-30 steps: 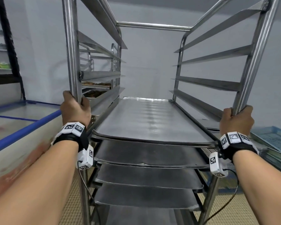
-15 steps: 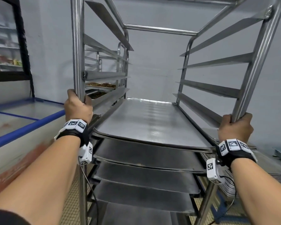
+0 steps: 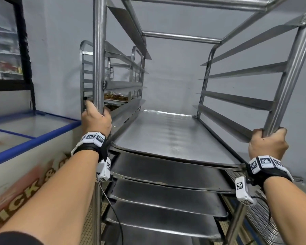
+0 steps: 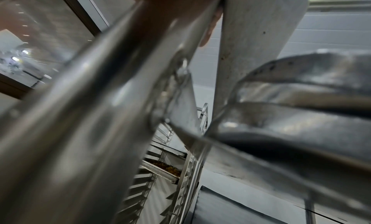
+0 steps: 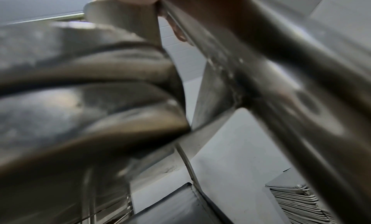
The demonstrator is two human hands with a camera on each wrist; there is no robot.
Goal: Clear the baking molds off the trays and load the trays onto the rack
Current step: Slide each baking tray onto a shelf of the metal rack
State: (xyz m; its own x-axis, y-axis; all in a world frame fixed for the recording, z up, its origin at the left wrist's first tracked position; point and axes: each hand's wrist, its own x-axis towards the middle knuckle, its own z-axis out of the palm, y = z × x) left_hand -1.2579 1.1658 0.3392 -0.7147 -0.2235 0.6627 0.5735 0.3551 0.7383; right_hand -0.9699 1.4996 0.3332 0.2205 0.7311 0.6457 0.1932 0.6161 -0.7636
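A tall steel rack fills the head view, with several bare metal trays slid onto its lower runners, one above another. My left hand grips the rack's front left post. My right hand grips the front right post. In the left wrist view the left post runs blurred across the picture beside tray corners. The right wrist view shows the right post and rounded tray corners close up. No baking molds are in view.
A chest freezer with a blue-rimmed glass lid stands close on the left. Behind it a second rack holds trays of browned food. A stack of wire grids lies low on the right. A grey wall is straight ahead.
The rack and both hands have moved forward past the freezer and toward the wall. The second rack has come further into view. Both grips on the posts are unchanged.
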